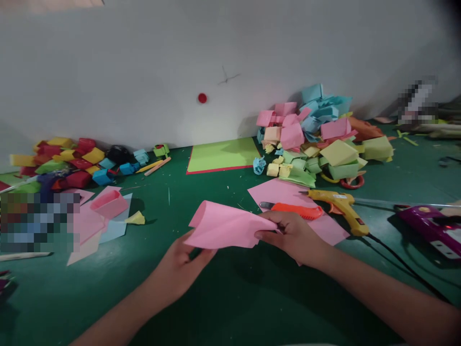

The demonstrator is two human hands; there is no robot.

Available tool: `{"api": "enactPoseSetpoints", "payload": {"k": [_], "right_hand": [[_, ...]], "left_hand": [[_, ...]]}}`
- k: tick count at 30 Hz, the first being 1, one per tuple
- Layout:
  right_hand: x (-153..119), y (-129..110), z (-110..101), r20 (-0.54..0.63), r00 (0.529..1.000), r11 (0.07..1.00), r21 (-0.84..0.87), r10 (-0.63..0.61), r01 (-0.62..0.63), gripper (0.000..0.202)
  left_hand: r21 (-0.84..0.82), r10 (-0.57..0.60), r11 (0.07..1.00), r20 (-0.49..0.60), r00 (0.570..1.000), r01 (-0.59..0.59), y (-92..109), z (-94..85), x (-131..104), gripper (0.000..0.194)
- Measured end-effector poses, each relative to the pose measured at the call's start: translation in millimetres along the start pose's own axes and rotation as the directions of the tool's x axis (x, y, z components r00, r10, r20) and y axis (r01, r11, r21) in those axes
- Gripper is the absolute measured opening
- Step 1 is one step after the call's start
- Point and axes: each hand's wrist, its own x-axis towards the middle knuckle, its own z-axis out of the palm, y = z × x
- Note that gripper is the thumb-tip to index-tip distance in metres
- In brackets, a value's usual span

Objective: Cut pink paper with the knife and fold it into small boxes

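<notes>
A sheet of pink paper [226, 226], curled over along its left side, is held above the green table between both hands. My left hand [185, 264] grips its lower left edge, with the fingertips partly hidden behind the paper. At the right end, my right hand [288, 233] pinches the paper between thumb and fingers. Just beyond that hand, an orange utility knife [298, 210] lies on flat pink sheets [333, 230]. A yellow glue gun [338, 204] rests to the right of the knife, a clear glue stick reaching out behind it.
Folded paper pieces in pink, blue and green form a pile [306, 134] at the back right. Colourful folded pieces [65, 158] lie back left, above more paper sheets [90, 218]. A lime-green sheet [225, 154] lies by the wall. A purple power strip [432, 228] sits far right.
</notes>
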Motion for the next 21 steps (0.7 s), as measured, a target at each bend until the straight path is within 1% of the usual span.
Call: {"api": "enactPoseSetpoints", "payload": {"k": [3,6,9,11,13,14,15,16,17,18,19,20,21], "right_hand": [[0.8,4.7,1.4,0.005,0.999,0.999,0.020,-0.039,0.039,0.016],[1.6,8.5,2.8,0.017,0.997,0.997,0.033,-0.072,0.071,0.015],[2.0,9.5,4.5,0.033,0.996,0.996,0.042,-0.079,0.078,0.014],[2.0,9.2,5.4,0.043,0.996,0.997,0.027,-0.078,0.077,0.014],[1.4,9.2,5.6,0.050,0.995,0.996,-0.013,-0.087,0.087,0.016],[0.9,9.4,5.4,0.050,0.993,0.994,-0.032,-0.104,0.105,0.020],[0.2,9.9,4.8,0.045,0.990,0.989,-0.053,-0.133,0.136,0.027],[-0.7,10.6,4.0,0.034,0.984,0.981,-0.082,-0.174,0.176,0.035],[-1.6,11.4,2.8,0.022,0.974,0.967,-0.121,-0.224,0.225,0.043],[-2.5,12.2,1.4,0.014,0.960,0.945,-0.171,-0.281,0.279,0.050],[-3.3,13.0,-0.2,0.013,0.942,0.916,-0.229,-0.336,0.330,0.055],[-3.8,13.7,-1.7,0.021,0.922,0.881,-0.289,-0.386,0.375,0.058],[-4.1,14.4,-3.2,0.032,0.904,0.845,-0.343,-0.426,0.410,0.059]], "left_hand": [[0.066,0.025,0.997,0.041,0.999,-0.027,2.8,13.0,-2.8,0.030],[0.087,0.074,0.993,0.052,0.996,-0.078,6.6,19.2,0.5,0.034],[0.065,0.095,0.993,-0.006,0.995,-0.094,8.6,20.7,10.1,0.036],[0.080,0.114,0.991,-0.054,0.992,-0.110,7.4,20.0,16.2,0.035],[0.166,0.173,0.973,-0.085,0.981,-0.157,3.2,16.7,18.9,0.034],[0.248,0.227,0.949,-0.114,0.967,-0.194,0.1,13.5,18.4,0.033],[0.350,0.301,0.906,-0.136,0.944,-0.239,-3.3,9.3,16.7,0.031],[0.468,0.404,0.835,-0.168,0.899,-0.287,-6.7,4.2,14.2,0.029],[0.586,0.509,0.745,-0.191,0.839,-0.319,-9.7,-1.4,11.2,0.026],[0.681,0.620,0.627,-0.141,0.772,-0.378,-12.0,-7.1,8.1,0.021],[0.758,0.708,0.519,-0.123,0.696,-0.394,-13.4,-12.1,5.5,0.019],[0.811,0.765,0.431,-0.095,0.637,-0.396,-14.0,-16.0,3.6,0.019],[0.842,0.799,0.362,-0.058,0.598,-0.401,-13.9,-18.3,2.5,0.021]]}}
